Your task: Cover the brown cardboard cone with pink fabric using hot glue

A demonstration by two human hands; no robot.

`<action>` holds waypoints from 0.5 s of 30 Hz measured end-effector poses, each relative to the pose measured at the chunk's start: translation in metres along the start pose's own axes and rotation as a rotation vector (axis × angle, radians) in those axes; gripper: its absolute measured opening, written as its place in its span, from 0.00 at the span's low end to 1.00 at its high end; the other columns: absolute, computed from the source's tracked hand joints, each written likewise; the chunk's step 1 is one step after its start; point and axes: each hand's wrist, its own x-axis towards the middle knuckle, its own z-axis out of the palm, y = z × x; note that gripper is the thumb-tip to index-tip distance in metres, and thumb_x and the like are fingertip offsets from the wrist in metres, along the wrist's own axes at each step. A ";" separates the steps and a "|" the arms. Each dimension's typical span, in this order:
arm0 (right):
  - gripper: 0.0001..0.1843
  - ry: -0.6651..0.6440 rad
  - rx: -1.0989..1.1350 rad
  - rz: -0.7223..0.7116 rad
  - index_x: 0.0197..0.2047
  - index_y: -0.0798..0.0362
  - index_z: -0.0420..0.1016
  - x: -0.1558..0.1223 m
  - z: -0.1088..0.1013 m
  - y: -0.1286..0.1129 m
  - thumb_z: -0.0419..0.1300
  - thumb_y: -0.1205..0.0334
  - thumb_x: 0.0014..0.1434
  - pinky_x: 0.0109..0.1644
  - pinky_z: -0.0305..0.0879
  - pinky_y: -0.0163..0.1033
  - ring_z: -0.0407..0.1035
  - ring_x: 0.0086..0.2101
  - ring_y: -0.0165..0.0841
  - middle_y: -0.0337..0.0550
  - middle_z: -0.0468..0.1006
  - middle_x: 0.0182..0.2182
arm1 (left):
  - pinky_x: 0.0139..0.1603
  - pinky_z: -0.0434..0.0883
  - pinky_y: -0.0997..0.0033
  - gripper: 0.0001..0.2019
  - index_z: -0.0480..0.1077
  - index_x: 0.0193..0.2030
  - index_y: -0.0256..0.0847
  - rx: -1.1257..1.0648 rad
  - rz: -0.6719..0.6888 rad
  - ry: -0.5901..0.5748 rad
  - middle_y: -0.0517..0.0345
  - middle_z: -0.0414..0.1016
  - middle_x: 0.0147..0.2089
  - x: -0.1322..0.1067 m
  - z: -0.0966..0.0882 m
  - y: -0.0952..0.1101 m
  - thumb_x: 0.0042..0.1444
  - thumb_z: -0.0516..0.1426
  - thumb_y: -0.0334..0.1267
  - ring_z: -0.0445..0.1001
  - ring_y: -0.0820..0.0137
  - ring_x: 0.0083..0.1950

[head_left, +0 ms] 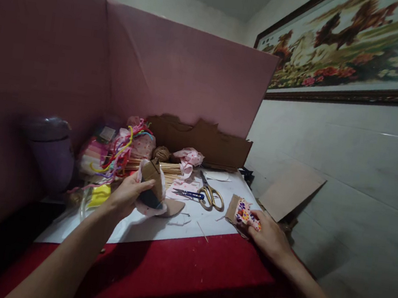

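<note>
My left hand (127, 194) is closed on a rounded cardboard piece (154, 184) edged with pale pink cloth, held tilted above the table. A dark blue patch shows low on its face. Under it a brown cardboard piece (175, 208) lies flat. At the right, my right hand (268, 236) pinches a scrap of flower-print cloth (244, 212). Behind that cloth is a small torn cardboard piece (231, 208) at the table's right edge; whether my fingers touch it too, I cannot tell. Between my hands lie gold-handled scissors (211, 195) and blue thread snips (188, 194).
Pipe cleaners (125, 151), a ball of twine (161, 153), wooden sticks (172, 169) and crumpled pink cloth (189, 157) crowd the back left. A yellow object (99, 195) lies nearer. Torn cardboard (200, 142) stands behind. Red cloth (183, 269) covers the front edge.
</note>
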 end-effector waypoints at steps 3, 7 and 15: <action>0.22 -0.079 0.034 -0.111 0.48 0.60 0.72 0.004 -0.001 0.007 0.50 0.59 0.54 0.49 0.62 0.44 0.69 0.45 0.44 0.57 0.74 0.44 | 0.30 0.73 0.70 0.19 0.70 0.38 0.35 -0.047 0.002 -0.072 0.58 0.77 0.28 -0.003 0.002 0.002 0.37 0.67 0.32 0.75 0.69 0.26; 0.24 -0.166 0.043 -0.193 0.49 0.59 0.73 0.000 -0.014 0.005 0.56 0.56 0.50 0.50 0.63 0.46 0.68 0.47 0.46 0.56 0.74 0.47 | 0.33 0.73 0.70 0.16 0.73 0.37 0.35 -0.106 0.049 -0.174 0.55 0.79 0.31 -0.008 0.003 0.005 0.39 0.67 0.33 0.76 0.69 0.29; 0.16 0.207 0.496 -0.411 0.45 0.49 0.77 0.001 -0.044 -0.110 0.52 0.55 0.61 0.53 0.60 0.48 0.65 0.49 0.42 0.49 0.74 0.46 | 0.42 0.73 0.64 0.10 0.78 0.34 0.37 -0.007 0.255 -0.396 0.52 0.80 0.34 -0.021 -0.003 0.006 0.42 0.66 0.33 0.77 0.62 0.37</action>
